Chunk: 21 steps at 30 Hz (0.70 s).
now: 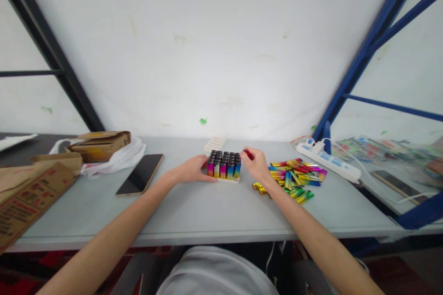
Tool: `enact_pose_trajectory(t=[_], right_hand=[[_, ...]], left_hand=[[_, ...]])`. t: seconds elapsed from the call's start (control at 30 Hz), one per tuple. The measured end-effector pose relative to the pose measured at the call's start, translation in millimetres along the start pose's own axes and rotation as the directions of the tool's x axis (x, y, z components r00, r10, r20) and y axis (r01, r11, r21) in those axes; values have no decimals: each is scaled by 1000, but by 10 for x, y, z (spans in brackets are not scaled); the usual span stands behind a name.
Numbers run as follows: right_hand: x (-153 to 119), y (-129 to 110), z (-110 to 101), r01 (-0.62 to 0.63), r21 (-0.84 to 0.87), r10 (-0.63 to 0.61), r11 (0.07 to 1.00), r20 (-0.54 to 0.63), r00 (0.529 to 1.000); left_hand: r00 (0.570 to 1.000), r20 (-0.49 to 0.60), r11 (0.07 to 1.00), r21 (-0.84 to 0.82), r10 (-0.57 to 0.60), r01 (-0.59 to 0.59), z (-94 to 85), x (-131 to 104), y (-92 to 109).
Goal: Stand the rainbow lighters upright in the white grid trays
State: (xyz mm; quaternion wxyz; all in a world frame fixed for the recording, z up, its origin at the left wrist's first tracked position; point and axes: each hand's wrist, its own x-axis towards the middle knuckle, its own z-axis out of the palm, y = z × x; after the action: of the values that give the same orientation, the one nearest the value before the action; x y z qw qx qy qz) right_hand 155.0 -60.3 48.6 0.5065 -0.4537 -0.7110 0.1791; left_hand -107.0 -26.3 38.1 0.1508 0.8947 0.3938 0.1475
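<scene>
Grey table (207, 212), front edge bare; left hand (192, 169) steadies lighter block (224, 166); right hand (255, 164) pinches red piece (248, 153).

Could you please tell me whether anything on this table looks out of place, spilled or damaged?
Nothing looks clearly spilled or damaged. The shiny coloured pieces lie in a jumbled heap beside the right hand, untidy against the neat rows of black-topped pieces at the left hand.

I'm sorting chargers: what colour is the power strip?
White, with light-blue socket areas, best seen in the head view.
</scene>
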Motion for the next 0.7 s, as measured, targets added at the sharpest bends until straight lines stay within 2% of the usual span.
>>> enact_pose_trajectory(t=[0.1,0.23,0.3,0.43,0.57,0.7], right_hand=[[4,-14,-66,-7,18,7,1000,32,999],[4,-93,-204,-24,178,-17,984,226,974],[7,-143,-268,19,200,-77,980,287,955],[17,-188,-328,208,67,-218,976,277,936],[5,-129,-305,218,-2,-200,976,384,901],[-4,-57,-295,235,-17,-208,972,407,890]], left_hand=[[1000,-2,1000,-6,1,-1,4,0,-6],[1000,-7,1000,-4,-13,13,14,3,-19],[1000,-7,1000,-16,-10,10,12,1,-15],[999,2,999,-18,-33,34,-3,-6,14],[999,-8,999,-12,-38,38,-5,-10,29],[996,-8,996,-5,-84,84,-7,-13,37]])
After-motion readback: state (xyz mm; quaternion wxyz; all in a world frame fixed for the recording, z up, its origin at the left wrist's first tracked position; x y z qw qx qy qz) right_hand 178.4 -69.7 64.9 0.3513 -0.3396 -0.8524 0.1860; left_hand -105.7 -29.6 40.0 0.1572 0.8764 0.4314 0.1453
